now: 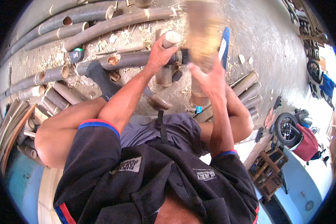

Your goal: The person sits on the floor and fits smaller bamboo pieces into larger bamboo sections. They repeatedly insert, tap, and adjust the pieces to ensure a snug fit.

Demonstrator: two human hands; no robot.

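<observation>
Around us the concrete floor (265, 41) is the biggest thing in view, littered with chips and shavings. Long bamboo poles (82, 31) lie across its far side, and shorter cut lengths (44, 76) are heaped at our left, which we take as a good share of the cutting done, with plenty of whole poles left. Closer in, a dark bamboo piece (134, 59) lies crosswise before our knees. Our right hand (209, 80) is raised with its fingers closed round a thick bamboo billet (202, 37), blurred as if mid-swing. Our left hand (158, 54) is wrapped tight round a pale round handle (171, 38) held against the dark piece; whether a blade sits on its end we cannot tell. A blue-handled saw (224, 44) rests just beyond, and a small tape measure (77, 55) lies among the chips.
</observation>
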